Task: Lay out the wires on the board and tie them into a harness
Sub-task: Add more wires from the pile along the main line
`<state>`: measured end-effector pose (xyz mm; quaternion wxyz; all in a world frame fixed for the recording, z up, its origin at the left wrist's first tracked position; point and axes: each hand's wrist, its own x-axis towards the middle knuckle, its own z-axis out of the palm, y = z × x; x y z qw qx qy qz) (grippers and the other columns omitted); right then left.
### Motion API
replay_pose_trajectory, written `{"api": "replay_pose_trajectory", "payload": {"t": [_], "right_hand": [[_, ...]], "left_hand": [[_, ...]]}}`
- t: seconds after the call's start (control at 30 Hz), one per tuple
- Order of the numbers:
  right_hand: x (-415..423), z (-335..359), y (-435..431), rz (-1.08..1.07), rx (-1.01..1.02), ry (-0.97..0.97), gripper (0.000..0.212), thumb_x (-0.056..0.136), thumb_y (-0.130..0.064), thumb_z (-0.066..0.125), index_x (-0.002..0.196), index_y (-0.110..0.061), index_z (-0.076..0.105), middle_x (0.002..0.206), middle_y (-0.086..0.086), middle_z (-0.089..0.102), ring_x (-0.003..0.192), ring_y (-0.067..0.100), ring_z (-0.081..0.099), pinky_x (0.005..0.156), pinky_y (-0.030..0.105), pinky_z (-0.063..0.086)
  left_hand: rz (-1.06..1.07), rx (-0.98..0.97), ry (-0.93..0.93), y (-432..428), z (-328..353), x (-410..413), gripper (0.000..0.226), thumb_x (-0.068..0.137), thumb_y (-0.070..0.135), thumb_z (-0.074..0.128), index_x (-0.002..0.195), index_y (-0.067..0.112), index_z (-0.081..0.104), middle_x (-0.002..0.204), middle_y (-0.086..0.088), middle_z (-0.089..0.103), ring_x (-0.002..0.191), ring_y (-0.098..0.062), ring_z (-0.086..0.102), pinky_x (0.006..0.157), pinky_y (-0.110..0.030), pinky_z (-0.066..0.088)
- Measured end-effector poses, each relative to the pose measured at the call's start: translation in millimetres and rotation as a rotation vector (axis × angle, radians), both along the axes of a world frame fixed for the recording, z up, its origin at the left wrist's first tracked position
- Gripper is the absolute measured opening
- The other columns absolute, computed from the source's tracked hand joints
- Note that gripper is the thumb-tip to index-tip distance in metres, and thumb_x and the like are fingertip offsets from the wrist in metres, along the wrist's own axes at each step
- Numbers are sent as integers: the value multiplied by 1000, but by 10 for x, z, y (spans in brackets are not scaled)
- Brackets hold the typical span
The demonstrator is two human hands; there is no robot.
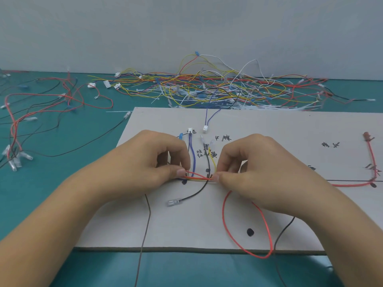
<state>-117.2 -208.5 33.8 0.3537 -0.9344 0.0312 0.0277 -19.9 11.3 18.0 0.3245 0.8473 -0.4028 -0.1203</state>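
Observation:
A grey-white board (pixel 269 129) with black marks and handwritten labels lies on the teal table. At its middle, a short bundle of red and yellow wires (pixel 200 178) runs horizontally. My left hand (pixel 149 160) pinches the bundle's left end and my right hand (pixel 255 164) pinches its right end. A blue wire pair (pixel 191 154) with a white plug, a black wire (pixel 207 162) and a yellow wire (pixel 213 160) run up from the bundle. The black wire ends below in a clear terminal (pixel 173 203). A red wire (pixel 267 228) loops over the board's front edge.
A large tangle of loose coloured wires and white cable ties (pixel 217 90) lies behind the board. More red and black wires (pixel 41 108) with clear terminals spread over the table at left. Another red wire (pixel 371 154) lies along the board's right side.

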Motion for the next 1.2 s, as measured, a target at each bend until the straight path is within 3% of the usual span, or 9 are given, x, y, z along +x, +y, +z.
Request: {"api": "replay_pose_trajectory", "payload": {"t": [0.17, 0.4, 0.67, 0.9, 1.1, 1.2], "right_hand": [[3, 15, -46, -12, -8, 34, 14, 83, -28, 76, 72, -22, 70, 66, -4, 70, 44, 4, 55, 42, 17, 39], [12, 56, -73, -46, -55, 50, 16, 80, -31, 79, 74, -23, 67, 67, -6, 71, 48, 5, 61, 55, 33, 57], [44, 46, -124, -137, -95, 29, 22, 74, -39, 83, 70, -25, 66, 59, -9, 67, 50, 4, 58, 53, 27, 47], [56, 27, -103, -124, -76, -12, 18, 76, -31, 82, 70, -26, 66, 59, -9, 68, 51, 3, 59, 52, 25, 42], [27, 101, -122, -51, 277, 8, 13, 81, -15, 80, 73, -15, 70, 58, 7, 65, 46, 13, 54, 45, 26, 43], [12, 147, -150, -39, 441, 44, 9, 83, -13, 75, 77, -7, 75, 68, 10, 74, 50, 17, 60, 45, 27, 46]], "left_hand": [[-21, -8, -1, -16, -4, -29, 20, 91, 12, 75, 85, 31, 76, 87, 9, 68, 67, -21, 56, 59, -31, 47], [-55, -17, -5, -75, -9, -81, 30, 88, 1, 71, 85, 29, 79, 85, 12, 64, 65, -18, 57, 58, -14, 39], [-70, 24, -121, -181, -43, -152, 16, 88, 17, 76, 91, 32, 81, 82, 13, 55, 74, -5, 56, 63, -9, 35], [-38, -4, -156, -274, -99, -182, 5, 86, 26, 75, 84, 29, 79, 80, 12, 56, 72, 0, 55, 63, -14, 34], [22, -19, -178, -311, -156, -180, 6, 80, 33, 70, 78, 32, 75, 76, 12, 60, 73, -2, 57, 61, -13, 35], [50, -45, -135, -309, -186, -178, 6, 78, 37, 69, 82, 35, 72, 77, 12, 62, 71, -1, 57, 59, -14, 36]]}}
